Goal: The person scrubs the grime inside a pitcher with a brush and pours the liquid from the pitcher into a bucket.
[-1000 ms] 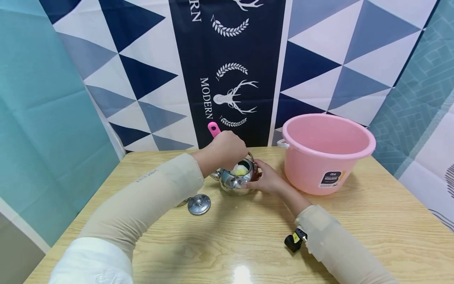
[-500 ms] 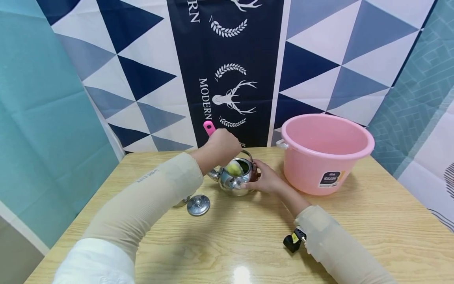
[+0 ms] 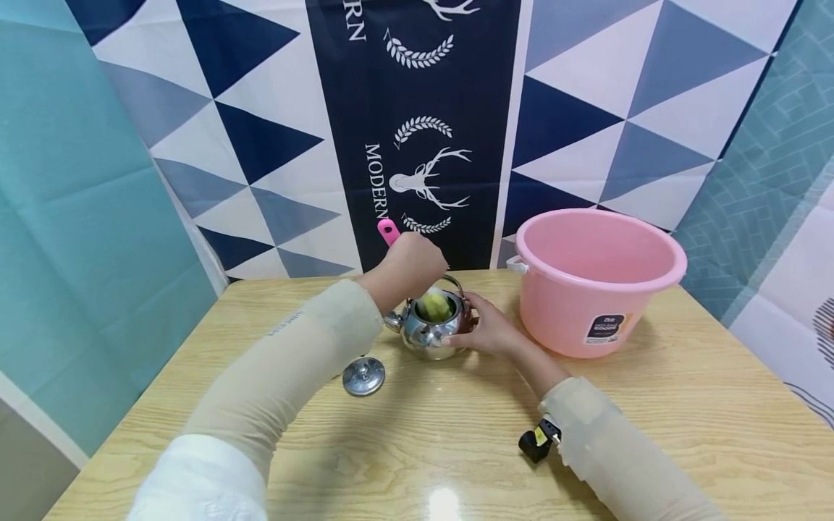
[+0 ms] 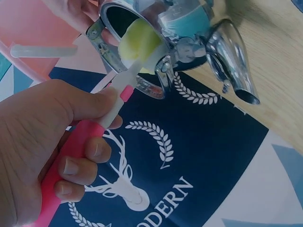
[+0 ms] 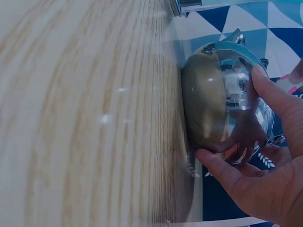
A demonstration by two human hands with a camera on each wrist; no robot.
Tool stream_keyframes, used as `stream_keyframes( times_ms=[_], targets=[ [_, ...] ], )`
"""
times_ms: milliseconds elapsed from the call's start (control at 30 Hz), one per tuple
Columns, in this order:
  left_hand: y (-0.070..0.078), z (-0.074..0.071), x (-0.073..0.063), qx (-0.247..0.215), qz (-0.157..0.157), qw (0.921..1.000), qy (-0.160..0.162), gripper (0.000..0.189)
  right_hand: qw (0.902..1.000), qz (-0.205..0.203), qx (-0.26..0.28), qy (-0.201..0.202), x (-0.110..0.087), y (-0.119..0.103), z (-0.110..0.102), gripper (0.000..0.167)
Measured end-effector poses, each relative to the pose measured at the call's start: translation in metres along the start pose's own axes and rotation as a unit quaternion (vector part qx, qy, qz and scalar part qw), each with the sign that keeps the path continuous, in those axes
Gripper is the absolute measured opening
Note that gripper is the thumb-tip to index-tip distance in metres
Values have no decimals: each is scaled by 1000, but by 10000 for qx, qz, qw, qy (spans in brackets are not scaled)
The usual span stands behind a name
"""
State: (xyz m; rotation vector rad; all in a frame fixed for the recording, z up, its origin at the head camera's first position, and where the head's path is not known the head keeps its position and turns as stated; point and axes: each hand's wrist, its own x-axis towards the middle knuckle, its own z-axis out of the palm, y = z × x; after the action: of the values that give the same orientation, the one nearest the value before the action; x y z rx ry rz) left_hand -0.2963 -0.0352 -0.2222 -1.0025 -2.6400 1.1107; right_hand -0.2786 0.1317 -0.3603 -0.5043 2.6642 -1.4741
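My left hand (image 3: 412, 269) grips the pink handle (image 4: 71, 156) of a sponge cleaning brush. The brush's yellow-green and white sponge head (image 4: 139, 42) sits inside the open mouth of a shiny steel teapot (image 3: 431, 339). Its spout (image 4: 232, 66) points left in the head view. My right hand (image 3: 490, 329) holds the pot's right side, thumb and fingers spread round the belly in the right wrist view. The pot's hoop handle (image 3: 456, 284) stands up behind the mouth. A round steel lid (image 3: 363, 376) with a knob lies on the table in front of the spout.
A large pink bucket (image 3: 602, 289) with a white handle fitting stands right of the teapot. The wooden table (image 3: 404, 449) ends at a patterned cloth backdrop (image 3: 274, 130). A small black device (image 3: 537, 443) hangs at my right wrist.
My left hand shifts the brush a little left, then back right, and the sponge head moves within the pot's mouth. The right hand and teapot stay nearly still.
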Motion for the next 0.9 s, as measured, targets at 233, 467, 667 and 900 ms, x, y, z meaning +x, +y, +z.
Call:
stream_keyframes(
  times_ms=[233,467,667,900],
  targets=[
    [6,-5,6,27,126,9997,213,10,10000,25,15,-31,0,1,0,92],
    [13,-9,7,-7,296,9990,344,11,10000,8,2,-55,3,5,-1,93],
    [17,-12,4,-165,394,9983,396,10,9999,-84,111,-74,1,4,-2,90],
    [17,-15,-2,-250,527,9980,254,10,9999,-88,47,-71,0,4,-2,89]
  ],
)
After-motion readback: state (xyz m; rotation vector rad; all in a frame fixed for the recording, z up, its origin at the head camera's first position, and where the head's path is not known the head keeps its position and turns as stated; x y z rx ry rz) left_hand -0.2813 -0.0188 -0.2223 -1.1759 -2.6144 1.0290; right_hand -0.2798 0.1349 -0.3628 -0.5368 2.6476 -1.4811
